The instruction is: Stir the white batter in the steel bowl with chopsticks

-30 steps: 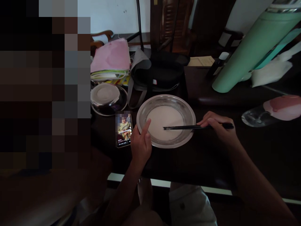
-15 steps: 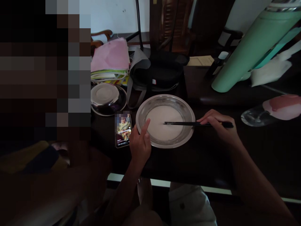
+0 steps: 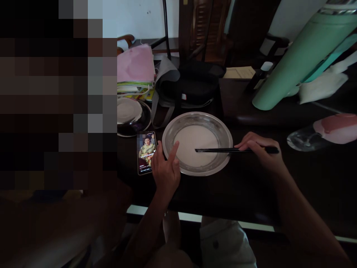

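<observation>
A wide metal bowl (image 3: 192, 118) stands on the dark table, holding a smooth whitish liquid (image 3: 196, 136). My left hand (image 3: 166, 172) is at the bowl's near left side with fingers apart, the index finger reaching over the rim. Its other fingers lie between the bowl and a lit phone (image 3: 144, 158); whether they touch the bowl I cannot tell. From the right, my right hand (image 3: 263, 150) grips dark chopsticks (image 3: 216, 150), held nearly level across the right rim. Their tips are over the middle of the liquid; contact with it is unclear.
An upturned metal basin (image 3: 129, 111) and a stack of books or papers (image 3: 135, 67) lie at the left. Behind the bowl is a black bag (image 3: 198, 85). A tall green flask (image 3: 295, 63) and a pink-and-clear bottle (image 3: 334, 128) are at the right. A person sits close on my left.
My left hand's fingers have spread away from the bowl's outer left side. The chopsticks' tips have shifted slightly toward me, and the phone's picture has changed.
</observation>
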The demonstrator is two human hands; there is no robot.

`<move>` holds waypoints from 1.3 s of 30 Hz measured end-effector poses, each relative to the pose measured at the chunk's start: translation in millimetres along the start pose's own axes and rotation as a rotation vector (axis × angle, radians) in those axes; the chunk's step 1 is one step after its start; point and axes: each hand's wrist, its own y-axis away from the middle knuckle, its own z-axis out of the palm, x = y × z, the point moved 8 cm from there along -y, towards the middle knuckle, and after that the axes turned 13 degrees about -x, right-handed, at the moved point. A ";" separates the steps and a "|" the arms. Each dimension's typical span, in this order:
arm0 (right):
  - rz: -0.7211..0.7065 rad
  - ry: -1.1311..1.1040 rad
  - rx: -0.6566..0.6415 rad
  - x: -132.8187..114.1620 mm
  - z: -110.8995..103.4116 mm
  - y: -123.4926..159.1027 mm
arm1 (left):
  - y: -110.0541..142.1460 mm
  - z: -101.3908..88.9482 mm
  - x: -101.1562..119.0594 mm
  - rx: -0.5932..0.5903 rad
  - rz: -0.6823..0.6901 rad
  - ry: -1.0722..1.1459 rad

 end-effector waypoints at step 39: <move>0.007 0.045 0.018 -2.5 -3.8 -1.1 | 1.2 9.9 -17.4 -0.003 -0.050 0.194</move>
